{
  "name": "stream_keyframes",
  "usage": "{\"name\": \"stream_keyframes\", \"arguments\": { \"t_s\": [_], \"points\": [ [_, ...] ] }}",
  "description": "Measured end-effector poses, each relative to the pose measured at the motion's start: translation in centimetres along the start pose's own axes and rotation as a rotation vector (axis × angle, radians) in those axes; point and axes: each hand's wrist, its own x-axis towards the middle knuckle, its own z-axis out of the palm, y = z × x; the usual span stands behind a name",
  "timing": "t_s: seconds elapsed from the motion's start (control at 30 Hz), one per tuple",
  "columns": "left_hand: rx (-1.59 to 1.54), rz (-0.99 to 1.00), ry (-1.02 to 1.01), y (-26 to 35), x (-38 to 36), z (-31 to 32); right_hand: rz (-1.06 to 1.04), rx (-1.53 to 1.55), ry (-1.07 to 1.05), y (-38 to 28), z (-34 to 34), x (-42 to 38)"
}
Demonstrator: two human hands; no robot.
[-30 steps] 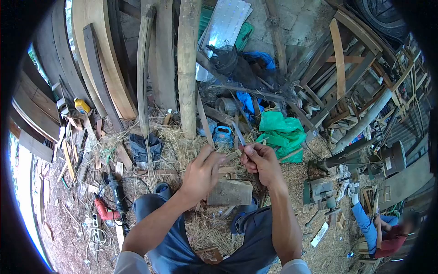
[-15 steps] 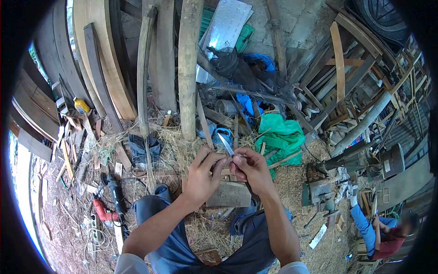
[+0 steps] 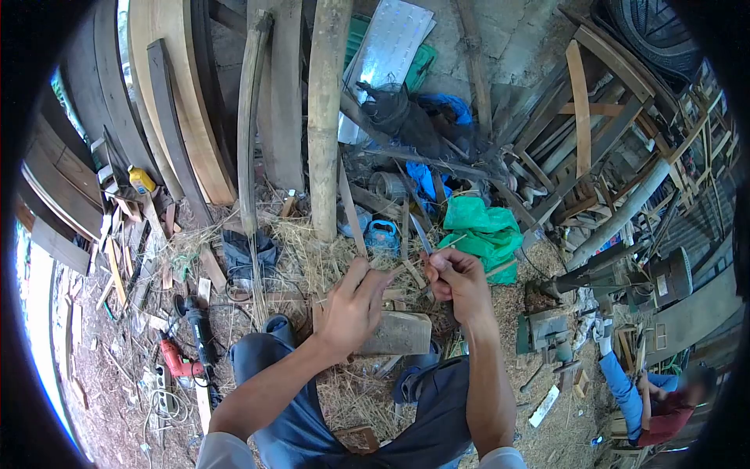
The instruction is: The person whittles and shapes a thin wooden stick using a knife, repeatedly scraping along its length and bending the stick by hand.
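Note:
My right hand (image 3: 462, 291) is closed around a knife, its narrow blade (image 3: 420, 234) pointing up and slightly left, away from me. To its left, my left hand (image 3: 349, 309) has its fingers closed on a thin pale strip (image 3: 398, 270), whose end sticks out toward the right hand. Most of the strip is hidden by the fingers, and its material is hard to make out. A gap separates the two hands. Below them, between my knees, lies a wooden block (image 3: 400, 333).
Straw and shavings cover the ground. Left are a black angle grinder (image 3: 195, 328) and a red power tool (image 3: 176, 361). Ahead stand a bamboo pole (image 3: 322, 133), a green plastic bag (image 3: 483, 234) and a blue container (image 3: 382, 236). A seated person (image 3: 660, 410) is at right beside a bench vise (image 3: 551, 332).
My hands have drawn apart. The right hand has moved right with the knife, while the left has shifted slightly down and now shows the strip's end.

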Motion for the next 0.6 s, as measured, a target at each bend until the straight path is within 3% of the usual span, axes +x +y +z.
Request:
{"name": "stream_keyframes", "arguments": {
  "t_s": [0.43,0.53,0.6],
  "points": [
    [0.049,0.045,-0.036,-0.1,0.4,0.3,0.028,0.027,-0.037,0.8,0.9,-0.2],
    [0.050,0.055,-0.010,-0.1,0.3,-0.4,-0.028,-0.023,0.042,0.5,-1.0,0.2],
    [0.020,-0.100,0.019,-0.4,0.2,-1.6,-0.145,0.078,0.286,-1.2,-4.7,0.7]
  ]
}}
